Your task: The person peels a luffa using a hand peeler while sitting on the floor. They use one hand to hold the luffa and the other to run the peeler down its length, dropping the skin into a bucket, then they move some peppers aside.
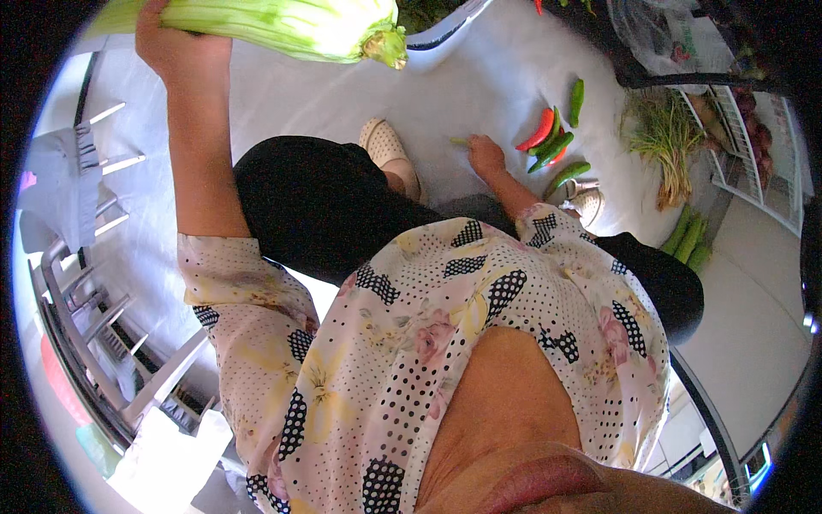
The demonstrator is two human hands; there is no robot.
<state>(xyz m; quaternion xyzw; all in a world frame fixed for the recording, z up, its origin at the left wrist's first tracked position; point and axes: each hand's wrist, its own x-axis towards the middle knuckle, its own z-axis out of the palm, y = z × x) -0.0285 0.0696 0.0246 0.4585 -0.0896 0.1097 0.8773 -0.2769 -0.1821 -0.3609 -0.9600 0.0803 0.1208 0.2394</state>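
At the top left, my left hand (154, 32) is closed around a large bunch of celery (289, 26), held up above the floor with its cut root end to the right. My right hand (486, 155) is low at the grey floor, between my feet. A small yellow-green piece (458, 140) lies at its fingertips; whether they grip it cannot be told. Just right of this hand, red chili peppers (538, 130) and green chili peppers (551, 153) lie in a loose group. Single green ones lie above (577, 103) and below (568, 177).
Spring onions (671, 151) and long green vegetables (690, 238) lie at the right, beside a white wire rack (735, 141). A plastic bag (668, 38) is at the top right. My beige clogs (388, 151) stand on the floor. Chairs (96, 334) are at the left.
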